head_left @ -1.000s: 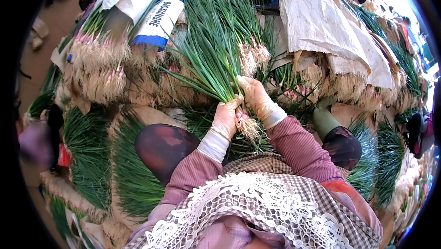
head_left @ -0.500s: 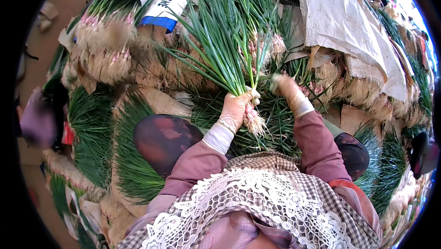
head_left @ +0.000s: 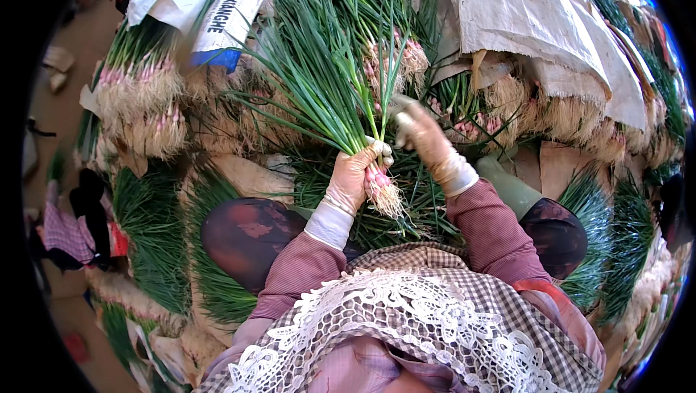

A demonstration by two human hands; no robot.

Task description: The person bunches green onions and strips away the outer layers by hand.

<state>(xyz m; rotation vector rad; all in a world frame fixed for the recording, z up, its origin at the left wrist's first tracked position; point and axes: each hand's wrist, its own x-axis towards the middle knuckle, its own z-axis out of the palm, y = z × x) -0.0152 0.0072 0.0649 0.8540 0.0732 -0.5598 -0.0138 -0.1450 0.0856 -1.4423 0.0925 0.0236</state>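
Note:
My gloved left hand [head_left: 358, 168] is closed round a bunch of spring onions [head_left: 341, 114], just above the pink bulbs. Their pale roots hang below my fist, and the long green leaves fan out ahead and to the left. A little to the right, my gloved right hand [head_left: 420, 132] hovers beside the stalks. Motion smears its fingers, so I cannot make out whether they touch a stalk or hold anything. Beyond both hands lies a pile of loose spring onions [head_left: 413, 63] with pink bulbs.
Loose green leaves [head_left: 428, 212] cover the ground between my knees. Stacked bundles with roots [head_left: 141, 117] stand at the far left. A blue and white sack [head_left: 230, 19] and a pale cloth [head_left: 515, 27] cover others. Green bundles [head_left: 152, 226] flank my legs. A person [head_left: 69, 226] is at the left edge.
My right hand has swung left, nearer the stalks. The left hand keeps its hold on the bunch; the whole view has shifted slightly.

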